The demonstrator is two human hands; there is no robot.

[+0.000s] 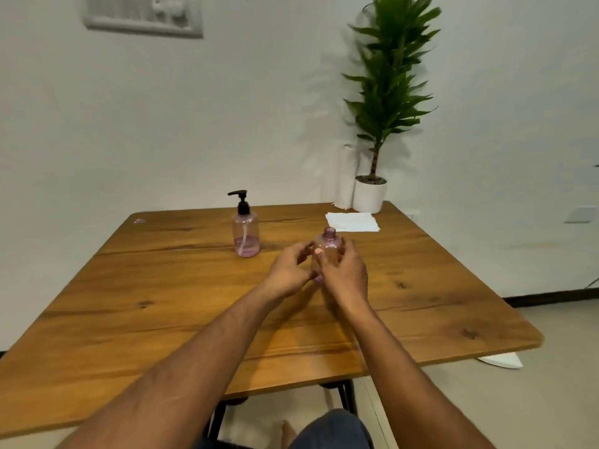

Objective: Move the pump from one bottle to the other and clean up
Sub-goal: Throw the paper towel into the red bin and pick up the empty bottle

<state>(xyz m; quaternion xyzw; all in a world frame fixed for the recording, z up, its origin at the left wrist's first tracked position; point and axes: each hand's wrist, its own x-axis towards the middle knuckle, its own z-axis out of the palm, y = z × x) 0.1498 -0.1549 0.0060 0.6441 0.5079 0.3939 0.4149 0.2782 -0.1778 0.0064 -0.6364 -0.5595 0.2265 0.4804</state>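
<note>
A clear pink bottle (245, 233) with a black pump (241, 199) on top stands upright at the middle back of the wooden table (162, 303); a little pink liquid sits in its bottom. To its right a second pink bottle (329, 243) has an open neck with no pump. My right hand (343, 273) wraps around this open bottle from the right. My left hand (288, 270) touches its left side with the fingertips. Both hands hide most of the bottle's body.
A white paper napkin (351, 221) lies flat behind the open bottle. A potted plant in a white pot (369, 196) stands at the table's back right corner, with a white roll (346, 183) beside it. The table's right edge drops to the floor.
</note>
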